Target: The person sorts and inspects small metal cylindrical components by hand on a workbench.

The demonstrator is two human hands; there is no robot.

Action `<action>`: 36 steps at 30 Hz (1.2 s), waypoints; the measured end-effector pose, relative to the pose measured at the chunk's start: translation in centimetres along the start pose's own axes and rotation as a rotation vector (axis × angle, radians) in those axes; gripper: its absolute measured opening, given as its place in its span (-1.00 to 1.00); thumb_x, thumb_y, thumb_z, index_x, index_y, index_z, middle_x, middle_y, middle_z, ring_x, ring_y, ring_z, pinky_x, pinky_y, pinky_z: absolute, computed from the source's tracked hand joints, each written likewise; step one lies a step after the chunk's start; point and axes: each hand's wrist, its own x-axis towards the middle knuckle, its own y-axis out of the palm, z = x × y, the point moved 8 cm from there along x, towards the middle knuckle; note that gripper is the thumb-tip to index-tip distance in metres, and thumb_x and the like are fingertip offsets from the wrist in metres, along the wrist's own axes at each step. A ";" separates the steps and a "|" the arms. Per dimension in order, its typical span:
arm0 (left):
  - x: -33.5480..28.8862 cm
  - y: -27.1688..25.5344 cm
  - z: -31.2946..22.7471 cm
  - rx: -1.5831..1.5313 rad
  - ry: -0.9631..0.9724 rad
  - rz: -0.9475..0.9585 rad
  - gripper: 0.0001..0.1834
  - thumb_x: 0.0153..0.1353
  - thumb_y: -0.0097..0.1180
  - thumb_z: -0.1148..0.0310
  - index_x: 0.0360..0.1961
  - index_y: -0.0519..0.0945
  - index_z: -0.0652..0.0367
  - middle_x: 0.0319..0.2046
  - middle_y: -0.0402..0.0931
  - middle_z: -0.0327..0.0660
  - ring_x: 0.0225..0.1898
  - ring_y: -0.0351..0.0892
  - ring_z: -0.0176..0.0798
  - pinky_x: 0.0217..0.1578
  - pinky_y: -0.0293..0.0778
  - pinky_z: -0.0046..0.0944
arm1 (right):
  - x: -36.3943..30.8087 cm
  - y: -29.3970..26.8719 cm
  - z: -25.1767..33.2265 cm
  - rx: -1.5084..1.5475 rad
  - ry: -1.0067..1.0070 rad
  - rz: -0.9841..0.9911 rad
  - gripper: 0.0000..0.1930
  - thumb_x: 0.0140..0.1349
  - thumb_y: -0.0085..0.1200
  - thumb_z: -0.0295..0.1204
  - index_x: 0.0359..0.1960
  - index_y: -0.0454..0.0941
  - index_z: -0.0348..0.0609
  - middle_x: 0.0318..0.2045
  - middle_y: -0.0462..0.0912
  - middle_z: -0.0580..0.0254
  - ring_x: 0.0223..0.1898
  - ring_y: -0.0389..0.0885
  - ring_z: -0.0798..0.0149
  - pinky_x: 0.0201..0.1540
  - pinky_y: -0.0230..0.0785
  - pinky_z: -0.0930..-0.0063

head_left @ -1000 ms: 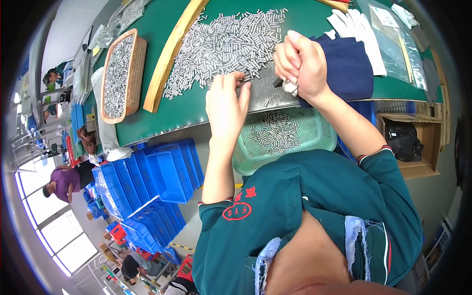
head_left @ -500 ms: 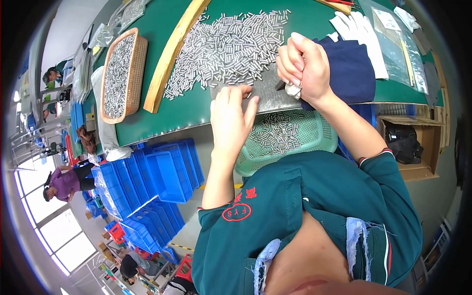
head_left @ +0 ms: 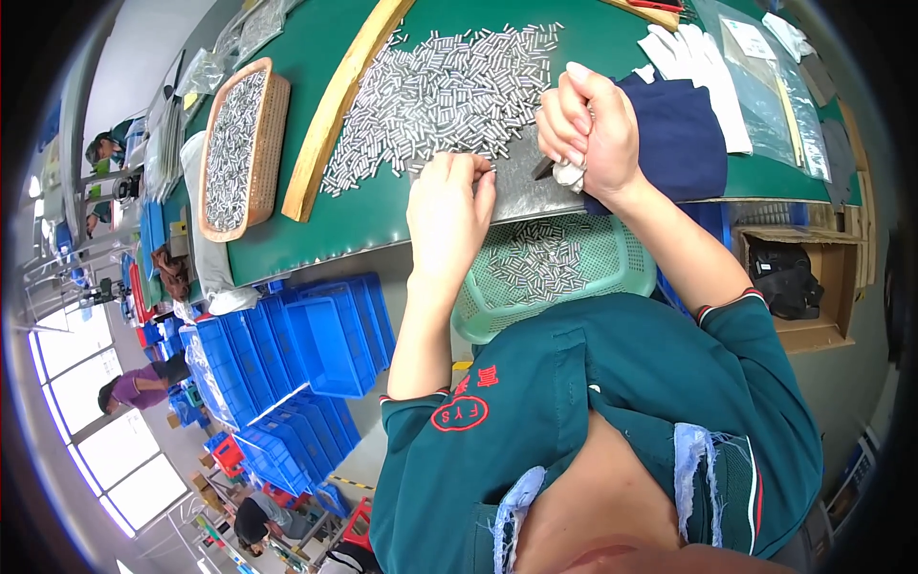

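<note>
A wide heap of small shiny metal pins [head_left: 449, 91] lies on the green table, spilling onto a grey metal plate [head_left: 531, 187] at the near edge. My left hand [head_left: 445, 206] rests at the heap's near side over the plate. Its fingers are bent and drawn to the thumb; whatever is between the tips is too small to tell. My right hand [head_left: 593, 129] is closed in a fist around a tool with a white-wrapped handle [head_left: 568, 176]. A dark tip [head_left: 543, 168] sticks out of the wrapping toward the plate.
Below the table edge, a green basket [head_left: 626, 273] holds more pins. A tan basket [head_left: 271, 143] of pins and a wooden bar [head_left: 330, 120] lie left. Navy cloth [head_left: 679, 143] and white gloves [head_left: 712, 86] lie right. Blue bins [head_left: 330, 330] stand lower left.
My left hand has moved slightly away from me toward the heap, with its thumb drawn closer to the fingers. My right hand keeps its grip almost unmoved. A person far left has bent forward.
</note>
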 end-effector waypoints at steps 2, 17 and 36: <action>-0.2 0.4 -0.6 -0.043 -0.002 0.029 -0.90 -0.06 0.13 0.44 -0.49 0.47 0.16 -0.53 0.40 -0.22 -0.43 0.42 -0.17 -0.39 0.32 -0.23 | 0.0 -0.1 -0.2 0.031 0.020 -0.011 -0.57 0.26 -0.31 -0.29 -0.81 0.10 -0.08 -0.88 0.17 0.35 -0.86 0.08 0.51 -0.75 0.06 0.62; -1.0 1.8 -1.5 -0.252 -0.083 -0.020 -0.89 -0.08 0.17 0.47 -0.52 0.48 0.18 -0.57 0.40 -0.23 -0.49 0.43 -0.19 -0.42 0.32 -0.24 | -0.2 -0.1 0.0 -0.024 0.030 -0.054 -0.56 0.26 -0.37 -0.25 -0.82 0.04 -0.03 -0.90 0.07 0.41 -0.89 -0.01 0.51 -0.77 0.00 0.61; -1.1 2.0 -1.3 -0.321 -0.067 -0.016 -0.89 -0.11 0.17 0.49 -0.53 0.49 0.19 -0.58 0.41 -0.23 -0.49 0.44 -0.20 -0.43 0.33 -0.24 | -0.2 0.0 -0.1 -0.050 0.004 -0.056 -0.56 0.27 -0.40 -0.28 -0.82 0.04 -0.04 -0.90 0.06 0.39 -0.88 -0.03 0.51 -0.77 -0.02 0.61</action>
